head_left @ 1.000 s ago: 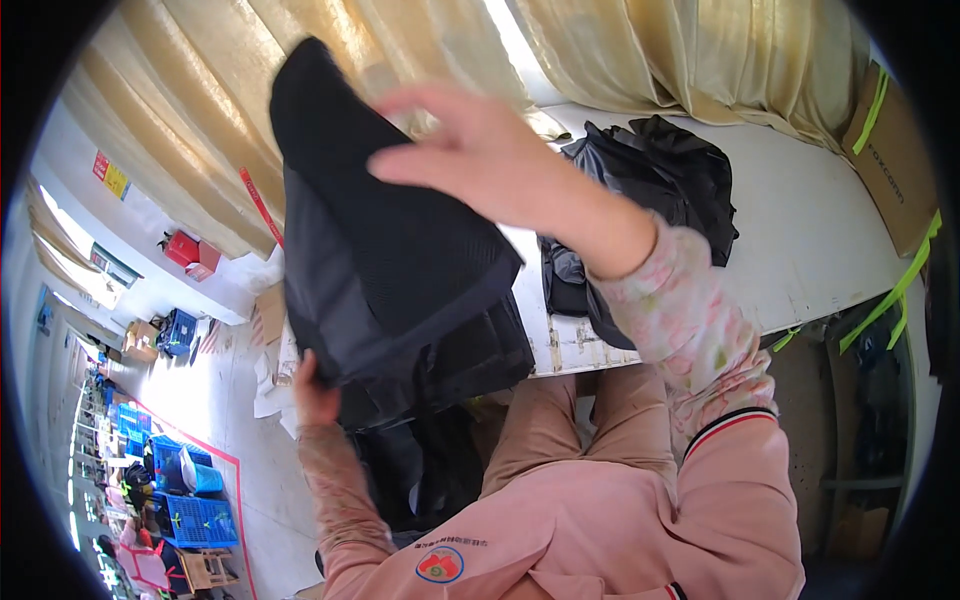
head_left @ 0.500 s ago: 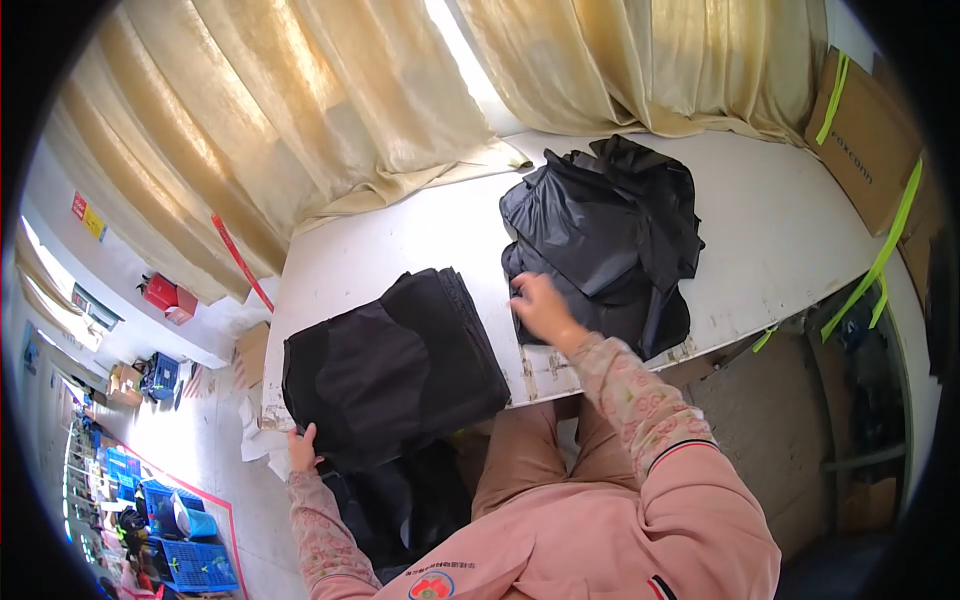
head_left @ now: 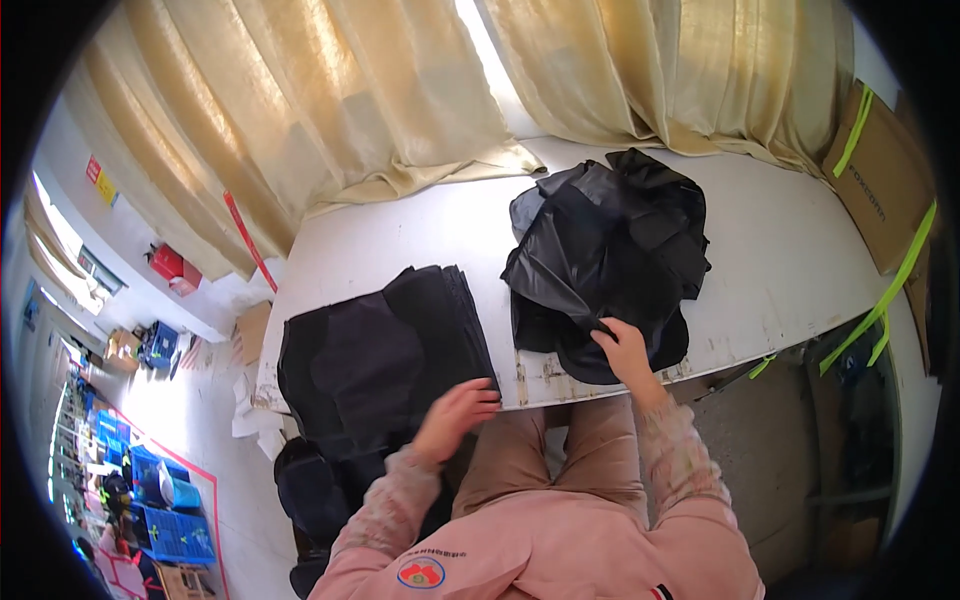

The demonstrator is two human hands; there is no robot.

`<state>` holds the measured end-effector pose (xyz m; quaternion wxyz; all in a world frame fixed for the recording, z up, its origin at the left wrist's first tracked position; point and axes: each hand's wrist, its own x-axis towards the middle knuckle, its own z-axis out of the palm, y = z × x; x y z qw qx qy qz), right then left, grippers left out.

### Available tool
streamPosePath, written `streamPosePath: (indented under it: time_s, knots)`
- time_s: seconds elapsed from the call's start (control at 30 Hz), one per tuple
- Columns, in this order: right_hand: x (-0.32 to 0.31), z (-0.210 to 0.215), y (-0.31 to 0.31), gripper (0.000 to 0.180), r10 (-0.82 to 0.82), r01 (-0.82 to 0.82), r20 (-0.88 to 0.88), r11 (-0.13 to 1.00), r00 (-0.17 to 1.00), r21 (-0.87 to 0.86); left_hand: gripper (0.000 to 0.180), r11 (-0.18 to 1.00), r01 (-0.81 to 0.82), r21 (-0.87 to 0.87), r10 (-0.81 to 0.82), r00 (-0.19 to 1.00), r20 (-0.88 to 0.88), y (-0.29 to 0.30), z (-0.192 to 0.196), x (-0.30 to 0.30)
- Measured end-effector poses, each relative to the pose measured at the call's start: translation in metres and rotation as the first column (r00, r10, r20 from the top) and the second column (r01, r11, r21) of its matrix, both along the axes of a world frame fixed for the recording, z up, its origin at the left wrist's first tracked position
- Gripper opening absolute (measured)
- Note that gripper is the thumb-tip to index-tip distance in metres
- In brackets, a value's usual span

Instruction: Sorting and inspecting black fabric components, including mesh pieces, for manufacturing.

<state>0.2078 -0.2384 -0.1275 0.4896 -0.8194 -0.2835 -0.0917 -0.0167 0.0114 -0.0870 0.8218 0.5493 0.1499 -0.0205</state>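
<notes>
Black folded fabric (head_left: 385,365) and a glossy black heap (head_left: 610,250) lie on the white table (head_left: 790,260); curtains (head_left: 330,110) are cream, sleeves (head_left: 680,450) pink.

— What is the flat stack (head_left: 385,360) left of the heap on the white table (head_left: 780,260) made of?
— Matt black cloth, smooth and dull. The table is hard, smooth and scuffed along its near edge.
— And the heap (head_left: 610,250) itself?
— Thin black fabric, crumpled, with a faint sheen.
— Behind the table?
— Soft cream cloth curtains (head_left: 330,110); brown cardboard (head_left: 880,170) at its right end.
</notes>
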Motion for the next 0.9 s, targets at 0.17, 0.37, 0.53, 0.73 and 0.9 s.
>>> streamPosePath:
  time_s: [0.17,0.37,0.53,0.73,0.9]
  knots:
    - [-0.075,0.083,-0.055,0.017,0.442,-0.322,-0.595,0.897,0.671,0.303,0.073,0.991,-0.069,-0.117,0.053,0.989,-0.136,-0.055,-0.033,0.067]
    - [-0.096,0.098,-0.106,0.019,0.451,-0.601,-0.796,0.787,0.404,0.141,0.083,0.822,-0.4,0.406,0.288,0.906,0.31,-0.039,-0.06,0.107]
    - [-0.09,0.066,-0.138,0.028,0.35,-0.645,-0.817,0.763,0.459,-0.035,0.058,0.658,-0.346,0.669,-0.104,0.838,0.536,-0.044,-0.067,0.115]
    - [-0.09,0.056,-0.119,0.085,0.441,-0.492,-0.501,0.87,0.745,0.035,0.09,0.529,-0.316,0.787,-0.407,0.72,0.563,-0.076,0.027,0.111]
    - [-0.145,0.036,-0.003,0.065,0.422,-0.312,-0.442,0.901,0.791,0.301,0.091,0.544,-0.369,0.754,-0.409,0.668,0.622,-0.092,0.062,0.098]
